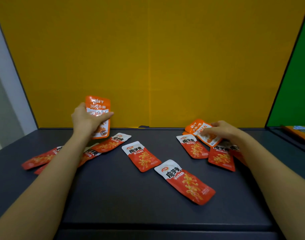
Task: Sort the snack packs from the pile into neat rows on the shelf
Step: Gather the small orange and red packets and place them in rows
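Observation:
My left hand [86,118] holds an orange snack pack [98,105] upright above the back left of the dark shelf [122,196]. At the back right, my right hand [222,131] pinches a second orange pack [198,130] that lies tilted on top of red packs. Several red-and-white packs are scattered flat on the shelf: one in the middle [142,155], one nearer the front [184,181], some under my left forearm [110,142], and some under my right hand [194,146].
A yellow back wall [148,58] closes the shelf behind. A green panel [297,75] stands at the right, with another compartment holding an orange pack [300,131]. A grey-white wall [4,84] is at the left.

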The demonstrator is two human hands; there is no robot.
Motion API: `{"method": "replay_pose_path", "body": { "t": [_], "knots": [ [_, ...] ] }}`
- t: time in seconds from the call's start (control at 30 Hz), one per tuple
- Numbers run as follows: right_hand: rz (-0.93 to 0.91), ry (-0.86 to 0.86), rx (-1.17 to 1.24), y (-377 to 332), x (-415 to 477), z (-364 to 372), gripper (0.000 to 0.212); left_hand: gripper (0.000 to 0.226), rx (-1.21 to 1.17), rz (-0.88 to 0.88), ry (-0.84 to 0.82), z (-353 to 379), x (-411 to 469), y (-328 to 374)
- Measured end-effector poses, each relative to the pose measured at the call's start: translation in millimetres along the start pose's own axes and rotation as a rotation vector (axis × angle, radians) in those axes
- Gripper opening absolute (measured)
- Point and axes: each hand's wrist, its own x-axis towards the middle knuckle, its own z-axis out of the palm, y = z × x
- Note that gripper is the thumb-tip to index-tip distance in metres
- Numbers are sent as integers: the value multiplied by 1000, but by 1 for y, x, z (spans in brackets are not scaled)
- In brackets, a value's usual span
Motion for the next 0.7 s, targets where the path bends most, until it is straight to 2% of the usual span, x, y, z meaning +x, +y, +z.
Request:
{"method": "replay_pose_path", "body": {
  "t": [0.07, 0.17, 0.3, 0.47, 0.6, 0.7],
  "knots": [
    [-1, -21, -55, 0, 1, 1, 18, 34, -143, -57, -96, 2, -10, 4],
    [-7, -43, -99, -2, 2, 1, 20, 32, -270, -130, -242, 9, -23, 8],
    [-5, -47, -11, -6, 4, 0, 39, 27, -338, -137, -343, 21, -34, 13],
    [35, -73, 0, -15, -3, -1, 37, 24, -373, -144, -427, 36, -41, 13],
    [4, 16, 99, -19, -14, 1, 23, 21, -378, -124, -456, 44, -46, 18],
    [-66, 203, 167, -21, -25, -7, 19, 24, -404, -116, -451, 44, -51, 27]
  ]
}}
